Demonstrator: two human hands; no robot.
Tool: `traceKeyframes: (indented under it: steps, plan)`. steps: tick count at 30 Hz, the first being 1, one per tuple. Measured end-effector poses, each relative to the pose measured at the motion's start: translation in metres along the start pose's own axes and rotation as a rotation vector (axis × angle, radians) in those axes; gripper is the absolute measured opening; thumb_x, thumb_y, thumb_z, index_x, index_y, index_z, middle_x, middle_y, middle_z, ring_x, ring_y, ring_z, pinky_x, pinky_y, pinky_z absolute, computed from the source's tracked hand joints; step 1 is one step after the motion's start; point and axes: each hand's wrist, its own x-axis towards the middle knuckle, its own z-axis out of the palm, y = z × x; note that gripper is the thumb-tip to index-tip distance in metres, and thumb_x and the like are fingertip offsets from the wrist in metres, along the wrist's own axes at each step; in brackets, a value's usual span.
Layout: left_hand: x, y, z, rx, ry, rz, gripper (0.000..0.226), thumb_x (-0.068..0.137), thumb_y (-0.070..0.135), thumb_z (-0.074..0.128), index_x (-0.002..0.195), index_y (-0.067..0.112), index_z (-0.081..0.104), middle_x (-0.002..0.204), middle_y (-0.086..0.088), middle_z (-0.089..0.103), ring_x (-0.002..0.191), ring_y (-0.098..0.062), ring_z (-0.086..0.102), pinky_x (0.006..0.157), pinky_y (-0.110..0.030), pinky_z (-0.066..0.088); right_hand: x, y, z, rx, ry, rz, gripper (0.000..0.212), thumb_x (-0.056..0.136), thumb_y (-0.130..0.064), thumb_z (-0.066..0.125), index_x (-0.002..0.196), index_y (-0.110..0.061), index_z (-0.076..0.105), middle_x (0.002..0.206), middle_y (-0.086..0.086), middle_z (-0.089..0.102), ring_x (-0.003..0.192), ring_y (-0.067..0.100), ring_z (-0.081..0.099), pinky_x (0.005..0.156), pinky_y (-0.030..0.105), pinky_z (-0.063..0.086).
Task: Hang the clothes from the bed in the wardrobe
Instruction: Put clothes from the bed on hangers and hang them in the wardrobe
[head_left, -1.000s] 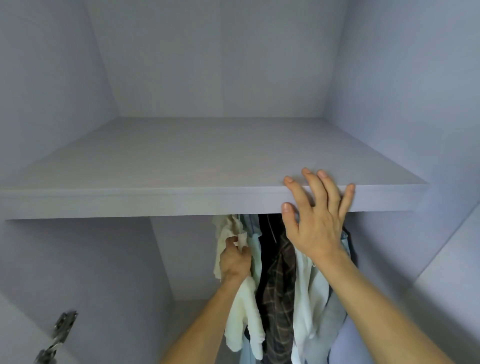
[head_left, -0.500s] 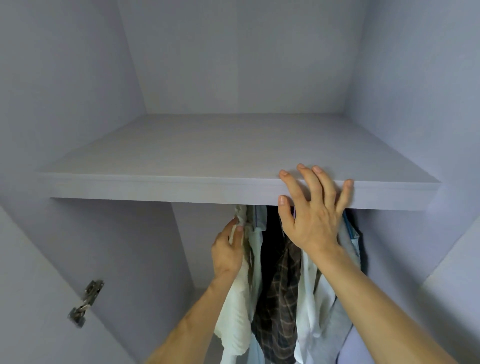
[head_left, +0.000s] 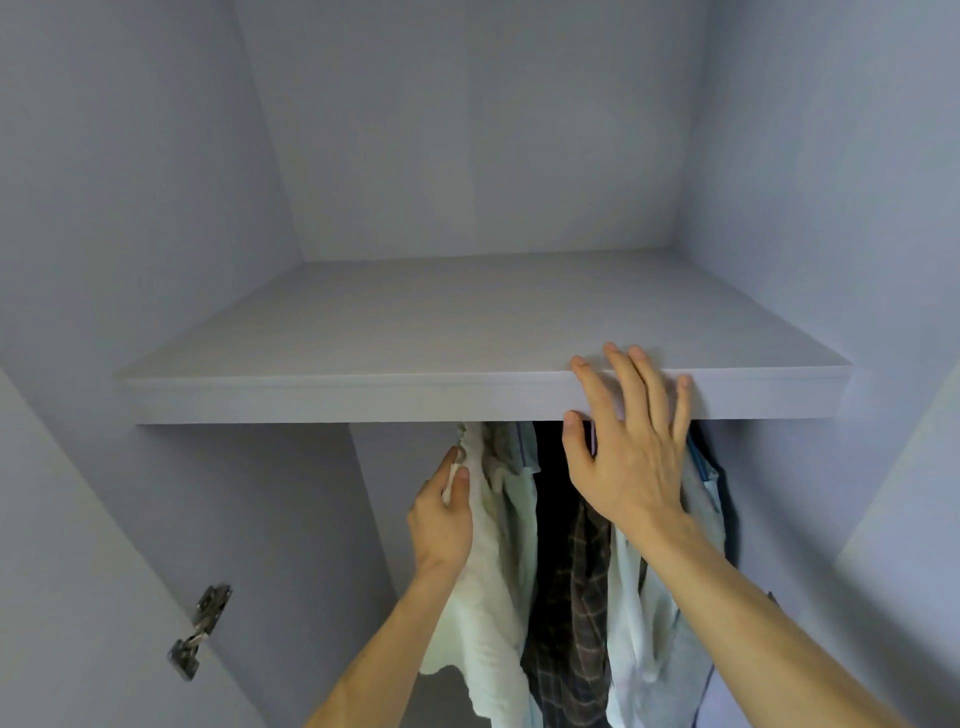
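Note:
Inside the pale grey wardrobe, several garments hang below the shelf (head_left: 363, 397). A cream-white garment (head_left: 485, 613) hangs furthest left, with my left hand (head_left: 444, 512) pinching its upper edge between thumb and fingers. To its right hang a light blue garment (head_left: 522, 514), a dark plaid shirt (head_left: 574, 618) and white and grey clothes (head_left: 654, 644). My right hand (head_left: 631, 441) rests flat against the shelf's front edge, fingers spread over its top, holding nothing. The rail and hangers are hidden behind the shelf.
The top of the shelf is bare. The wardrobe's side walls close in left and right. A metal door hinge (head_left: 200, 631) sits on the left panel at the lower left. An inner partition (head_left: 374, 519) stands just left of the hanging clothes.
The view has shifted right and pulled back a little. My left hand has risen along the cream garment's top and loosened into a pinch. My right hand stays on the shelf edge.

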Motion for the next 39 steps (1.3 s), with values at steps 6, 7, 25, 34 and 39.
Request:
traceKeyframes:
  steps: [6, 7, 25, 34, 39]
  plan:
    - [-0.042, -0.018, -0.050, -0.018, -0.060, -0.066, 0.035, 0.102, 0.032, 0.053, 0.137, 0.036, 0.055, 0.120, 0.036, 0.053, 0.120, 0.010, 0.048, 0.108, -0.013, 0.034, -0.080, -0.028, 0.007, 0.279, -0.190, 0.043, 0.052, 0.088, -0.024, 0.058, 0.139, -0.013, 0.054, 0.152, 0.005, 0.043, 0.136, 0.026, 0.045, 0.110, 0.046, 0.039]
    - [-0.050, -0.024, -0.061, -0.009, -0.056, -0.081, 0.035, 0.102, 0.032, 0.054, 0.136, 0.036, 0.056, 0.121, 0.035, 0.054, 0.117, 0.014, 0.049, 0.107, -0.011, 0.035, -0.094, -0.035, 0.010, 0.335, -0.266, 0.096, 0.052, 0.090, -0.027, 0.056, 0.140, -0.014, 0.052, 0.152, 0.003, 0.043, 0.134, 0.024, 0.047, 0.108, 0.042, 0.041]
    - [-0.336, -0.070, -0.187, 0.515, 0.277, -0.319, 0.035, 0.098, 0.042, 0.058, 0.133, 0.045, 0.058, 0.077, 0.015, 0.057, 0.074, -0.001, 0.056, 0.066, -0.010, 0.038, -0.214, -0.203, 0.009, 1.092, -1.218, -0.256, 0.042, 0.098, -0.062, 0.038, 0.124, -0.039, 0.061, 0.116, -0.025, 0.062, 0.119, 0.007, 0.049, 0.102, 0.036, 0.044]
    - [-0.543, -0.056, -0.181, 0.506, 0.645, -0.646, 0.032, 0.093, 0.049, 0.059, 0.120, 0.036, 0.068, 0.109, 0.016, 0.072, 0.100, 0.002, 0.065, 0.089, -0.023, 0.051, -0.319, -0.287, -0.115, 1.378, -1.451, -0.701, 0.045, 0.092, -0.059, 0.040, 0.078, -0.018, 0.055, 0.069, -0.004, 0.060, 0.068, 0.007, 0.055, 0.064, 0.024, 0.036]
    - [-0.642, -0.042, -0.163, 0.495, 0.734, -0.924, 0.030, 0.089, 0.049, 0.060, 0.102, 0.027, 0.076, 0.106, 0.010, 0.061, 0.098, -0.003, 0.059, 0.093, -0.021, 0.045, -0.387, -0.298, -0.210, 1.502, -1.541, -1.034, 0.035, 0.095, -0.059, 0.042, 0.077, -0.030, 0.049, 0.072, -0.008, 0.056, 0.076, 0.011, 0.055, 0.070, 0.027, 0.040]
